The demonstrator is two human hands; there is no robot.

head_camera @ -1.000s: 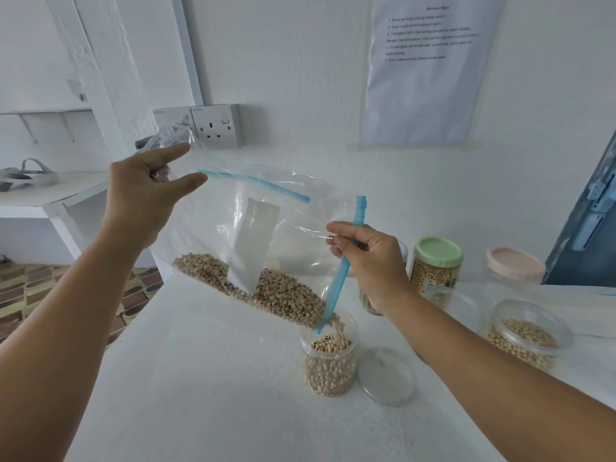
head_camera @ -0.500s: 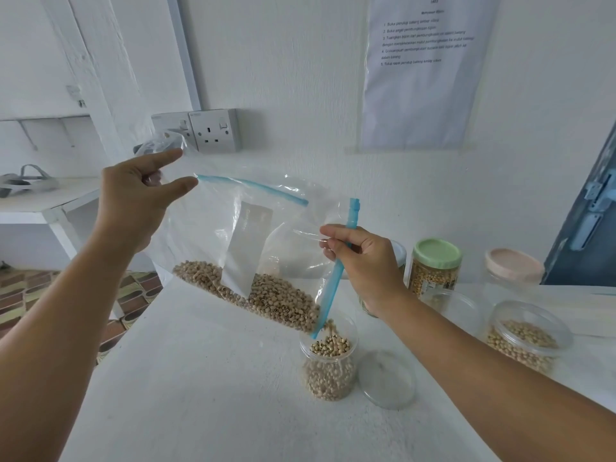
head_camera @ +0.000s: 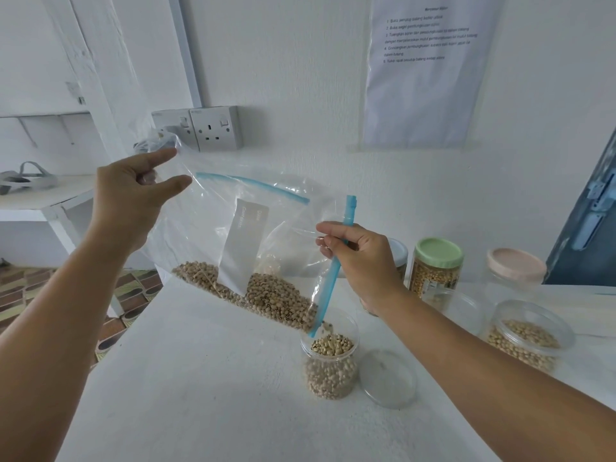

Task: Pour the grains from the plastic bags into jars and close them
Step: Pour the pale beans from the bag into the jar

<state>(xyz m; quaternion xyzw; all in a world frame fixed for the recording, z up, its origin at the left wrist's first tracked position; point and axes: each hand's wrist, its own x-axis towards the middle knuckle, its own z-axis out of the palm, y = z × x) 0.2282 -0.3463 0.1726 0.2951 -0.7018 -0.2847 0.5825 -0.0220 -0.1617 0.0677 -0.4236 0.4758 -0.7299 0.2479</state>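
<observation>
Little had shifted since the earlier frames; the plastic bag (head_camera: 233, 235) had sunk slightly lower toward the open jar (head_camera: 330, 361), its blue zip corner dipping into the jar's mouth, and beans (head_camera: 266, 298) trickled in. By my reading the pour was roughly half done; the jar looked over half full, a good heap lay in the bag, and the clear lid (head_camera: 388, 378) waited just beside the jar on the white table (head_camera: 200, 378); capping was not yet done. The left hand (head_camera: 133, 198) was raised high, pinching the bag's rear corner between thumb and fingers; the right hand (head_camera: 360, 258), lower, had its fingers curled round the zip strip (head_camera: 333, 278).
</observation>
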